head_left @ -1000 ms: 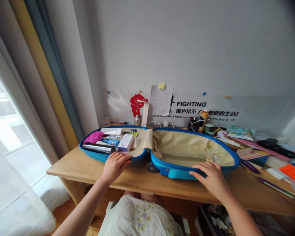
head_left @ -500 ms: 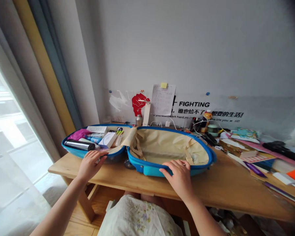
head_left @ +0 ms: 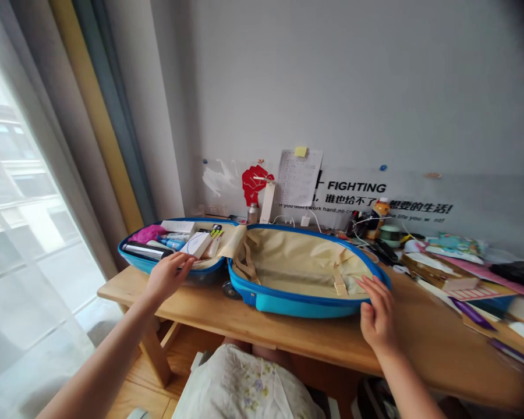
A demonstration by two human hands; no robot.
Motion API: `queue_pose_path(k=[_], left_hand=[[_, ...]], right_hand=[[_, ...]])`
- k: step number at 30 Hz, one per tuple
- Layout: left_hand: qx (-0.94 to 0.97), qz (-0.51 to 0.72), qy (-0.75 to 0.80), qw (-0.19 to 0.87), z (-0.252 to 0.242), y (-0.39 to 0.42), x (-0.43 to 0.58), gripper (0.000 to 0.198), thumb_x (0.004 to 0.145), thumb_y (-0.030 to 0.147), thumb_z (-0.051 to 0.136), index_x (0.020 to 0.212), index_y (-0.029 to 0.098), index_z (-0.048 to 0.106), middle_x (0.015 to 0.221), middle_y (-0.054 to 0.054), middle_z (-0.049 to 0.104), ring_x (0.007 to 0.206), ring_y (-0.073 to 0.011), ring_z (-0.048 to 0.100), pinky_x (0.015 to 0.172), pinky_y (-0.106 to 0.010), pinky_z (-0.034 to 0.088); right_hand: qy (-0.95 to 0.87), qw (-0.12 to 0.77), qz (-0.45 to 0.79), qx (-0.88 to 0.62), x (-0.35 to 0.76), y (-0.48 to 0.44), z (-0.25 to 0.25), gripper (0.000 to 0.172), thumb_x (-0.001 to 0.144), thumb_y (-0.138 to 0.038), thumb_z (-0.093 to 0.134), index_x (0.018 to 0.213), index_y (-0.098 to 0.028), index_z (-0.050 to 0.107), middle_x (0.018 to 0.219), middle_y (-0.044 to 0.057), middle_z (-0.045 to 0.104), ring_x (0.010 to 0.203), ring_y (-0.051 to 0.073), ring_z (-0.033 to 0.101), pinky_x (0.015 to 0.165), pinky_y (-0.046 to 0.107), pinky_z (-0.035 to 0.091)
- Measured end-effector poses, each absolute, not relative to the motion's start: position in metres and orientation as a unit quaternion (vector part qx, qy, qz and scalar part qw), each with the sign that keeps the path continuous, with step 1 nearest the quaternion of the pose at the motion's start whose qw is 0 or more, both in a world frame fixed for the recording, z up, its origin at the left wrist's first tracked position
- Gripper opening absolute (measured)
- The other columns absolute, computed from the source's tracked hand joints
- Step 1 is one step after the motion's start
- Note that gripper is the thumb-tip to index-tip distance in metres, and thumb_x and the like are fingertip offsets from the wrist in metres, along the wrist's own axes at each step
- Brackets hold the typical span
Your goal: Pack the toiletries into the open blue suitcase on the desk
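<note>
An open blue suitcase (head_left: pixel 305 305) with a beige lining lies on the wooden table, its two halves spread side by side. My left hand (head_left: pixel 170 274) is at the front rim of the left half, fingers loosely bent and thumb apart; whether it presses on the rim I cannot tell. That half contains a black cylinder (head_left: pixel 146 250), a fuzzy magenta item (head_left: pixel 147 234), white boxes (head_left: pixel 196 244), a blue tube (head_left: pixel 174 243) and a yellow-and-black pack (head_left: pixel 216 231). At the right half's front right corner is my right hand (head_left: pixel 379 314), fingers spread over the rim, thumb outside. Beige straps (head_left: pixel 339 273) lie inside this half.
Papers, purple strips (head_left: pixel 471 313) and other clutter cover the table's right side. Along the wall stand a small bottle (head_left: pixel 252 213), a white upright device (head_left: pixel 268 202), an orange-capped bottle (head_left: pixel 379 216) and a green jar (head_left: pixel 390 234). Curtains (head_left: pixel 117 151) hang at left.
My right hand has moved right along the suitcase's front rim, from near its middle to the corner. My left hand stays by the left half's rim. The view has shifted slightly.
</note>
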State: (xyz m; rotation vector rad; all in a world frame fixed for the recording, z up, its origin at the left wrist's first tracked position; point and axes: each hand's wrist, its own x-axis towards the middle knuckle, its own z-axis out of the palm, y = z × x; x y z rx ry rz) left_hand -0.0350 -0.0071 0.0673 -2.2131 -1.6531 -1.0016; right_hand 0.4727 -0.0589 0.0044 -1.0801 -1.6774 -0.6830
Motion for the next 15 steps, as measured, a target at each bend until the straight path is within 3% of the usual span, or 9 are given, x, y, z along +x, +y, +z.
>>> queue_pose_path(k=[4, 9, 15], left_hand=[[-0.739, -0.265, -0.609, 0.113, 0.095, 0.018, -0.019, 0.048, 0.093, 0.05, 0.032, 0.107, 0.024, 0.07, 0.115, -0.008, 0.069, 0.102, -0.0248, 0.064, 0.09, -0.035, 0.048], [-0.709, -0.115, -0.687, 0.107, 0.108, 0.048, -0.011, 0.061, 0.087, 0.052, 0.038, 0.132, 0.015, 0.056, 0.131, -0.02, 0.06, 0.115, -0.0373, 0.059, 0.096, -0.049, 0.044], [-0.692, -0.052, -0.718, 0.063, 0.102, 0.061, -0.015, 0.061, 0.086, 0.05, 0.037, 0.127, 0.01, 0.057, 0.126, -0.028, 0.061, 0.109, -0.0411, 0.063, 0.088, -0.05, 0.046]], right_hand=[[-0.683, 0.513, -0.259, -0.451, 0.471, -0.057, 0.005, 0.04, 0.098, -0.037, 0.032, 0.12, -0.021, 0.061, 0.119, 0.014, 0.064, 0.125, 0.03, 0.052, 0.103, 0.053, 0.043], [-0.687, 0.496, -0.278, -0.452, 0.472, -0.052, 0.013, 0.042, 0.098, -0.039, 0.03, 0.109, -0.022, 0.066, 0.12, 0.013, 0.064, 0.125, 0.03, 0.053, 0.105, 0.054, 0.04], [-0.689, 0.513, -0.272, -0.433, 0.472, -0.052, 0.009, 0.038, 0.098, -0.032, 0.03, 0.113, -0.02, 0.062, 0.121, 0.014, 0.063, 0.124, 0.028, 0.054, 0.103, 0.053, 0.042]])
